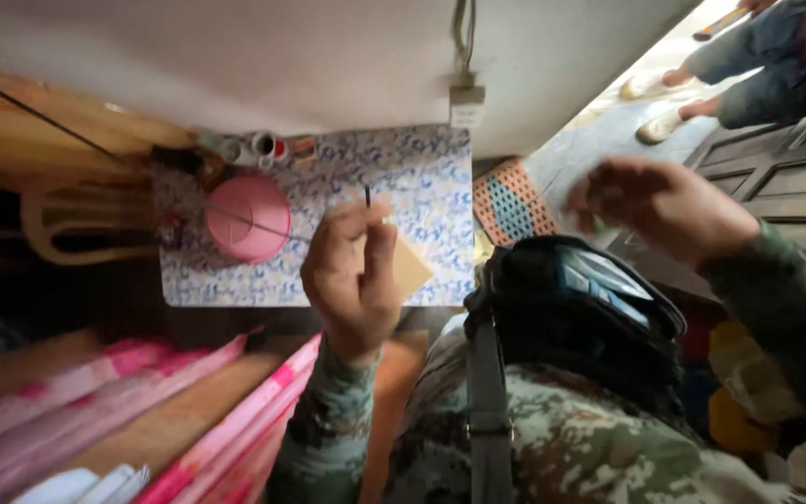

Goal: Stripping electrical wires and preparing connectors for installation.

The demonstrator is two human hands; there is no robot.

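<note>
Seen from the head camera, the left hand [352, 280] pinches a thin dark stick [368, 196] in its fingers [380, 219], and the stick points straight up over the flowery bench [422, 168], right of the pink round lid [247, 217]. The right hand [664, 207] is blurry and well apart above a black bag [580, 308]; I cannot tell if it holds anything.
</note>
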